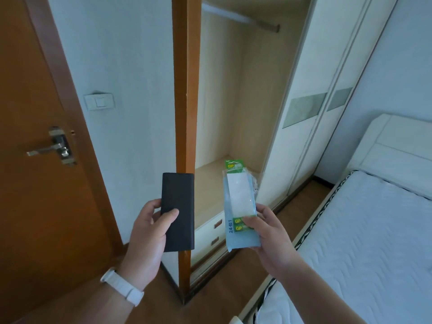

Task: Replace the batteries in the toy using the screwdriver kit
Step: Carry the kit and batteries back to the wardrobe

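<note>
My left hand (149,232) grips a flat black rectangular case (178,206), thumb across its front, held upright in front of the wardrobe's wooden edge. My right hand (268,232) holds a pale blue boxed kit (238,199) marked "24" together with green GP battery packs (236,224); my thumb presses the packs against the box. A green pack header (231,165) sticks out above the box's top end. The toy is not in view.
An open wardrobe (233,101) stands ahead, with a bare shelf (210,183) and two drawers (210,232) below. A brown door (35,160) with a metal handle is at the left. A bed with a white mattress (362,242) fills the right side.
</note>
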